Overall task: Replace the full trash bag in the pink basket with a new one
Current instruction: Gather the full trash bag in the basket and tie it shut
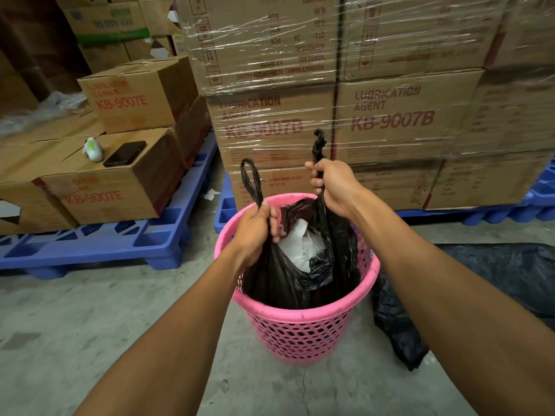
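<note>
One pink basket (300, 322) stands on the concrete floor (90, 310) near two blue pallets (99, 247) of cartons, and inside it sits one full black trash bag (288, 280) with white waste showing at its mouth. The left hand (255, 232) is fisted round one handle loop and the right hand (336, 187) round the other. To my eye both loops should rise together, straight up, so nothing spills; one spare black bag (399, 331) lies on the floor just right of the basket.

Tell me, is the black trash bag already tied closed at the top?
No. The black trash bag gapes open, showing white rubbish, while the left hand and the right hand hold its two handles apart.
</note>
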`<control>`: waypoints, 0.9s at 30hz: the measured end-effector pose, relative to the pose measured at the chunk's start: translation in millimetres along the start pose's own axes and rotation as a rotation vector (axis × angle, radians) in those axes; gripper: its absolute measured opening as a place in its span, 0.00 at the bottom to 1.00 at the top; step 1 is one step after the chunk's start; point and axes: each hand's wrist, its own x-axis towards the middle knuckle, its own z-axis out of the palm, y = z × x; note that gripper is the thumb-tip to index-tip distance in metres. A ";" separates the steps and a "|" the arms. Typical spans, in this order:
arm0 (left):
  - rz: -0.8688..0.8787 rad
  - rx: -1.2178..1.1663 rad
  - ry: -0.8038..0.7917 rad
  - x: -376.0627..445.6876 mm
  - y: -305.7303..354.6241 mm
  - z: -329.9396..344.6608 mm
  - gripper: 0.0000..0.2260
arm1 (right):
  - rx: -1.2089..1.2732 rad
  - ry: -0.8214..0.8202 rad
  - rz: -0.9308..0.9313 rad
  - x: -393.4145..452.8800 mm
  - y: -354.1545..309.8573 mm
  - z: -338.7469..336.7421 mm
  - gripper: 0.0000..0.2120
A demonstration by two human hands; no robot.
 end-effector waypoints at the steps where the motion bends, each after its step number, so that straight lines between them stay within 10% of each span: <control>1: -0.002 0.020 -0.013 -1.7 -1.1 -0.2 0.19 | -0.043 -0.001 -0.028 -0.9 3.7 -0.3 0.13; 9: -0.104 0.020 -0.268 -7.1 8.8 6.2 0.28 | -0.607 -0.055 -0.030 -3.6 29.9 0.3 0.15; 21: -0.094 -0.013 -0.219 -4.6 5.8 0.7 0.19 | -0.461 -0.256 -0.197 -9.1 48.8 -0.6 0.10; 27: -0.171 -0.147 -0.103 0.0 5.6 -3.2 0.20 | -0.536 -0.464 -0.277 -18.9 44.1 -3.5 0.24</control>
